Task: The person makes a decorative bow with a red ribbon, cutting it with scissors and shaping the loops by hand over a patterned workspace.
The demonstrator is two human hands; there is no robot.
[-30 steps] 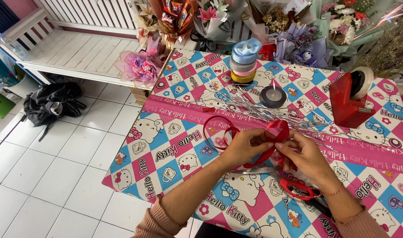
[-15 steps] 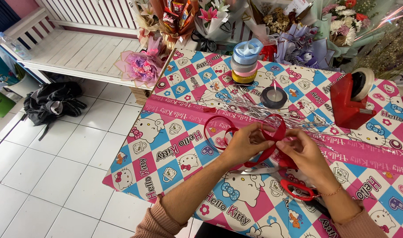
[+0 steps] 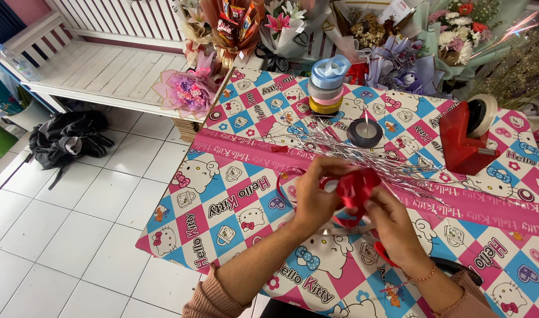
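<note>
Both my left hand (image 3: 316, 200) and right hand (image 3: 393, 227) pinch the red ribbon (image 3: 355, 187) shut between them above the counter (image 3: 234, 194); I judge I'm mid-loop, needing another fold pinched tight.

Count, relative to hands: one red looped ribbon bow (image 3: 355, 187) between them; one bundle of silver tinsel strands (image 3: 363, 150) just beyond; one stack of four ribbon spools (image 3: 327, 88) farther ahead; one grey tape roll (image 3: 365, 132); one red tape dispenser (image 3: 465, 138) ahead-right.

Tape dispenser (image 3: 465, 136) right of spools (image 3: 327, 85)
</note>
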